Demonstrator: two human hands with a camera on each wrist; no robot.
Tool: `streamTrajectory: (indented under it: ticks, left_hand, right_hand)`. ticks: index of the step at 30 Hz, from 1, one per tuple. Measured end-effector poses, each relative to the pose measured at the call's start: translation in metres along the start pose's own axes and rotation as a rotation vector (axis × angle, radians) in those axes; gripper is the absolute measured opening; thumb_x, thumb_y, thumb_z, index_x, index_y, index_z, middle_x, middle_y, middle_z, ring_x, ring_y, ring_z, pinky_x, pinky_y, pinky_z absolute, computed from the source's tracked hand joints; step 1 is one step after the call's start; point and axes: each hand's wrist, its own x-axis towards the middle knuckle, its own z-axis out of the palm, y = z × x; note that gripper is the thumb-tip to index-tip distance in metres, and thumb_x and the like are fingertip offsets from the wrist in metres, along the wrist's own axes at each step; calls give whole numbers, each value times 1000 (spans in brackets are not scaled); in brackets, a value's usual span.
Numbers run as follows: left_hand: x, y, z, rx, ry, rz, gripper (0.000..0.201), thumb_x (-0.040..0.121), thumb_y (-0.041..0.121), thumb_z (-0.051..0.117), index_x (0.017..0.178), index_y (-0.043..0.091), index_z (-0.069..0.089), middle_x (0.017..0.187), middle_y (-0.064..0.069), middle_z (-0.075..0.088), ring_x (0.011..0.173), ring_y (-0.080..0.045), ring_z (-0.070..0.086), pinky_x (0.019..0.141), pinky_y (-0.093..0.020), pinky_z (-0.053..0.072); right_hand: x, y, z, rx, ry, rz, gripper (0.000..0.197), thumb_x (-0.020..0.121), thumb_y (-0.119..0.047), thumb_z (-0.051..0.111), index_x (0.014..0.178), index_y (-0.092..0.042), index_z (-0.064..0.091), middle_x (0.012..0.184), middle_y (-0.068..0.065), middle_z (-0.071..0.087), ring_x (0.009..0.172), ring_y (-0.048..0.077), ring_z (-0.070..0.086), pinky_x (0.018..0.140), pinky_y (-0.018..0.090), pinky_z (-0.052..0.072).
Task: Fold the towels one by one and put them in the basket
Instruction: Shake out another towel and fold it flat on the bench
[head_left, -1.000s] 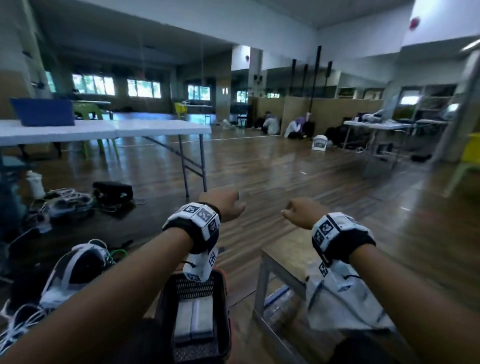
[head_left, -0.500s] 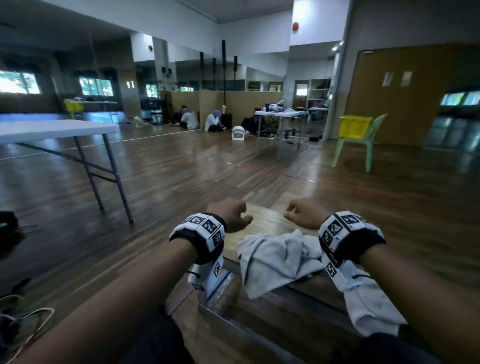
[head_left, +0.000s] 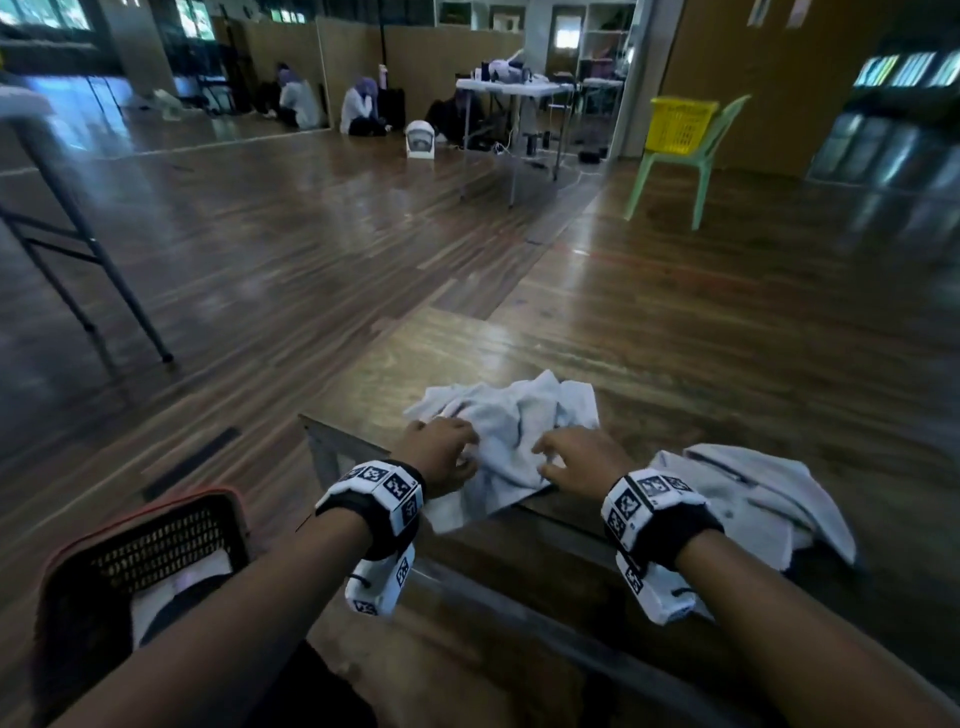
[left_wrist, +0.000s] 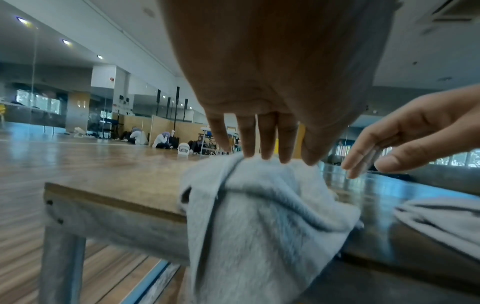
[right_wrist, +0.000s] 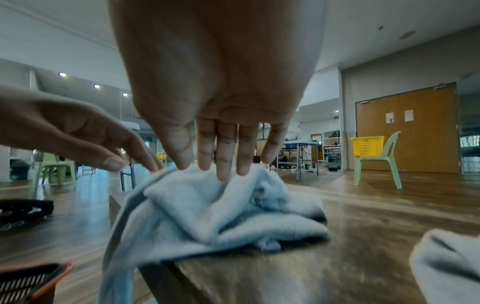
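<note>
A crumpled pale grey towel (head_left: 514, 431) lies on the near left part of a low wooden bench (head_left: 467, 353), one corner hanging over the front edge (left_wrist: 259, 236). My left hand (head_left: 465, 457) touches its left side with fairly straight fingers (left_wrist: 267, 152). My right hand (head_left: 556, 457) rests its fingertips on the towel's right side (right_wrist: 221, 164). Neither hand plainly pinches cloth. A second crumpled towel (head_left: 753, 493) lies on the bench to the right. The dark mesh basket (head_left: 156, 519) with an orange rim stands on the floor at lower left, with folded white cloth inside.
A folding table's legs (head_left: 104, 270) stand at the left. A green chair carrying a yellow basket (head_left: 680, 124) is far right. People sit on the floor (head_left: 358, 109) near a white table (head_left: 509, 88) at the back. Open wooden floor lies beyond the bench.
The head view swung right and down from the basket to the bench. Both hands dropped from raised loose fists onto the crumpled towel.
</note>
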Motion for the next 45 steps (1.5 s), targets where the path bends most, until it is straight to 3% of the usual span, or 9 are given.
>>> streamTrajectory:
  ticks: [5,10,14,19,23,29,35,41,45]
  left_hand:
    - [27,-16,30,-53,205,-195,33,90,32,47,121,22,51,135,-3,45,122,-26,43,99,-40,32]
    - [45,-38,37,-233,281,-238,24,87,22,54,109,18,60,104,-11,55,90,-33,56,74,-39,48]
    - [48,-45,31,-334,358,-173,21,80,7,58,99,14,65,94,-11,59,83,-35,59,71,-39,49]
    - [44,-46,7,-454,498,-79,24,80,-5,54,91,11,67,87,-12,61,77,-27,58,68,-23,37]
    - [41,-32,-37,-485,518,96,20,80,-3,51,90,7,66,88,-13,63,80,-24,60,71,-18,39]
    - [37,13,-115,-457,549,319,19,81,1,48,86,7,65,83,-2,61,74,-2,50,69,-9,39]
    - [31,42,-189,-422,603,334,15,82,3,50,90,7,62,83,0,60,75,-13,53,65,-16,39]
    - [24,47,-238,-234,619,244,18,83,5,59,101,3,63,94,-13,65,83,-26,59,70,-24,39]
    - [14,59,-255,-209,700,255,9,82,5,61,90,3,65,85,-8,60,78,-25,55,59,-16,29]
  right_hand:
    - [20,16,39,-137,110,-88,42,84,-23,56,126,-23,52,130,1,54,121,25,48,96,39,35]
    - [35,28,55,-230,241,-128,34,57,-19,79,88,-29,69,89,-5,69,80,23,67,72,40,48]
    - [39,29,48,-203,242,-152,12,76,-23,68,87,-28,69,98,-5,68,94,23,62,86,41,39]
    - [31,33,33,-216,235,-168,19,86,-28,53,99,-30,67,109,-7,64,107,20,55,93,38,31]
    - [25,25,1,-86,429,-129,27,73,-29,49,93,-29,68,93,-6,70,93,22,64,83,35,37]
    - [21,-10,-84,205,453,-134,45,83,-40,58,127,-29,51,121,-8,60,118,15,49,98,41,30]
    - [9,-32,-155,270,563,-134,8,84,-32,61,84,-24,59,91,-6,60,105,20,53,91,40,32]
    - [-22,-30,-215,325,712,-156,21,73,-26,68,67,-28,48,83,-1,66,82,22,60,85,44,44]
    - [-41,-32,-230,460,588,-252,15,77,-24,73,75,-21,59,84,-5,64,76,4,57,71,14,43]
